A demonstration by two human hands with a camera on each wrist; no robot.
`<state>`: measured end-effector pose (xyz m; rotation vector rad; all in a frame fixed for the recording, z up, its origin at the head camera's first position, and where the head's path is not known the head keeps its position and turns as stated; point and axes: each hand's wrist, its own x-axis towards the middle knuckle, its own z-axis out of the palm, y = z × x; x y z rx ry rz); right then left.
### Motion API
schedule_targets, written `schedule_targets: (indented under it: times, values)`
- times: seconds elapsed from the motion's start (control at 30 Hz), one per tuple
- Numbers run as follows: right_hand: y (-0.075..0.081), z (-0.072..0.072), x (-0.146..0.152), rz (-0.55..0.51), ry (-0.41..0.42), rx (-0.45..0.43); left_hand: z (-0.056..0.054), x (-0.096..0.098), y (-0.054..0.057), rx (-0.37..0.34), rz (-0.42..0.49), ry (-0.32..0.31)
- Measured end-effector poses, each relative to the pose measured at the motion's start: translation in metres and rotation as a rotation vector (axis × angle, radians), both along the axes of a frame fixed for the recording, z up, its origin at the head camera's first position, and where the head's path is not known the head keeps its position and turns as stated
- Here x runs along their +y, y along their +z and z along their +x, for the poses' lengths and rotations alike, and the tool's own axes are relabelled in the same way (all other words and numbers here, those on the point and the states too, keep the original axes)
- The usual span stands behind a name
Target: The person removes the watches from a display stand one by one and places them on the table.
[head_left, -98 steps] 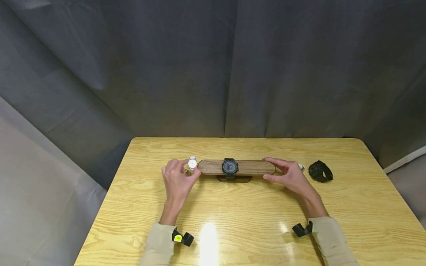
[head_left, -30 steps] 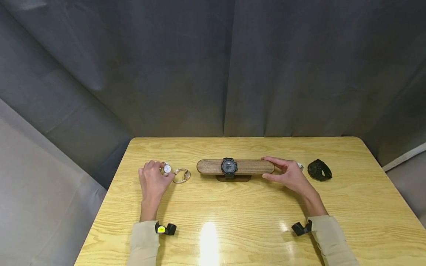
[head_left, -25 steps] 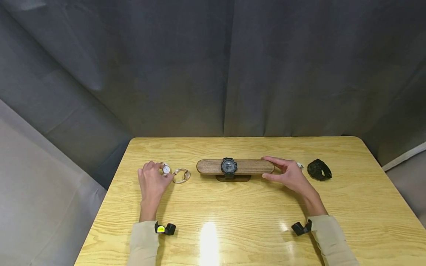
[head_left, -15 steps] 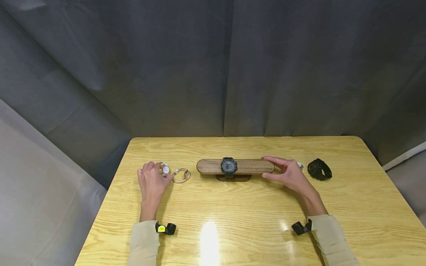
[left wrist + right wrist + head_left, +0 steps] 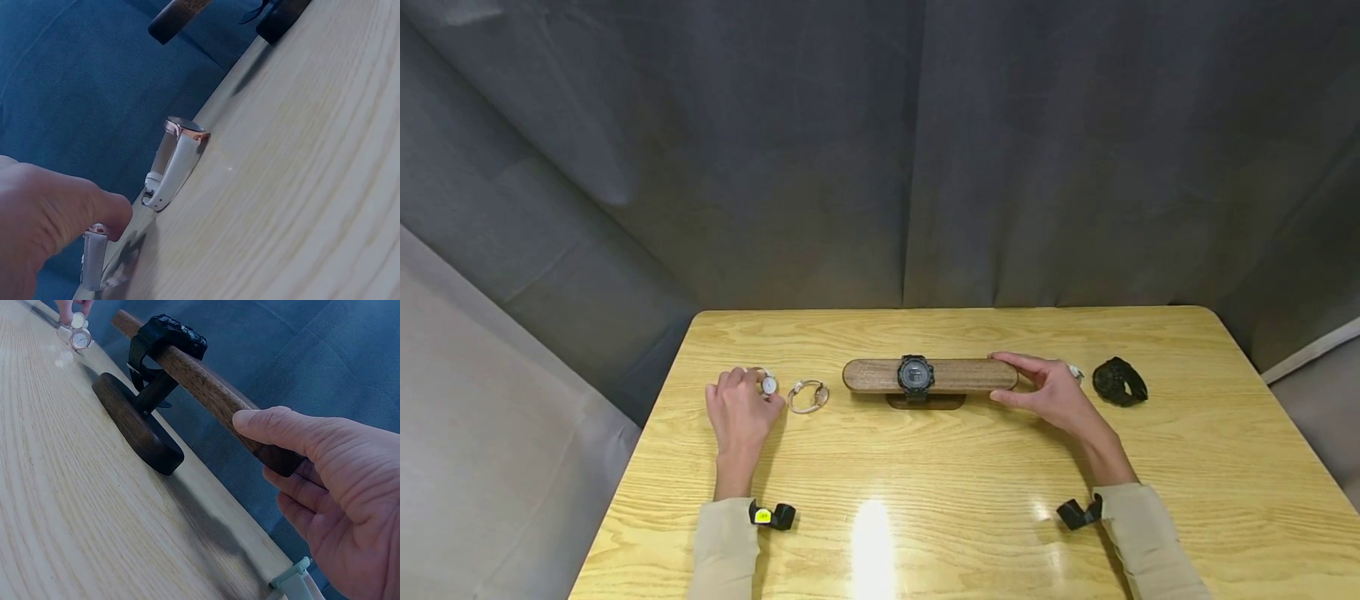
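Observation:
In the head view my left hand (image 5: 739,417) pinches a small white-strapped wristwatch (image 5: 768,385) at the table's left. The left wrist view has that watch (image 5: 94,256) under the fingertips, low over the tabletop, its face hidden. Just right of it a second white-strapped watch with a rose-gold case (image 5: 808,397) lies on its side. My right hand (image 5: 1058,402) grips the right end of a wooden watch stand (image 5: 970,375), thumb in front, fingers behind and under. Around the stand's bar, near its middle, sits a black digital watch (image 5: 915,375). The stand's dark base (image 5: 134,428) rests on the table.
A black watch (image 5: 1120,382) lies right of my right hand. Behind that hand, a pale green-banded item (image 5: 292,582) is partly hidden. A grey curtain (image 5: 880,167) hangs along the far edge of the wooden table (image 5: 955,500).
My left hand has carried the small white-strapped watch left from the stand's left end, past the other white watch, and lowered it slightly. My right hand has stayed on the stand.

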<state>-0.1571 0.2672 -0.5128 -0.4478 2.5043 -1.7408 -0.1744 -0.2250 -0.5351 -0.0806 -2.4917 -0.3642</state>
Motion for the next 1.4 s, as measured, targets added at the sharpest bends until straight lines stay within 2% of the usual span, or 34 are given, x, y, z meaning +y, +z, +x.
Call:
schedule_targets:
  times: [0.3,0.47,0.93,1.13,1.23,1.4]
  values:
    - [-0.001,-0.001,0.0,0.003,0.001,0.014,0.001,-0.003,0.002,-0.056,0.003,0.015]
    - [0.0,0.0,0.0,0.0,0.002,0.008,0.001,-0.004,0.001,-0.066,-0.012,0.034]
    - [0.001,0.0,0.0,0.013,-0.003,0.006,0.001,-0.005,-0.003,-0.104,0.025,0.045]
    - [0.001,0.0,0.0,-0.002,0.001,0.001,0.001,-0.004,0.001,-0.126,0.044,0.051]
    - [0.001,0.0,0.0,-0.009,0.002,-0.008,0.001,0.002,0.007,-0.106,0.069,0.028]
    - [0.001,0.0,0.001,-0.003,-0.006,-0.017,0.002,0.018,0.015,-0.052,0.159,-0.046]
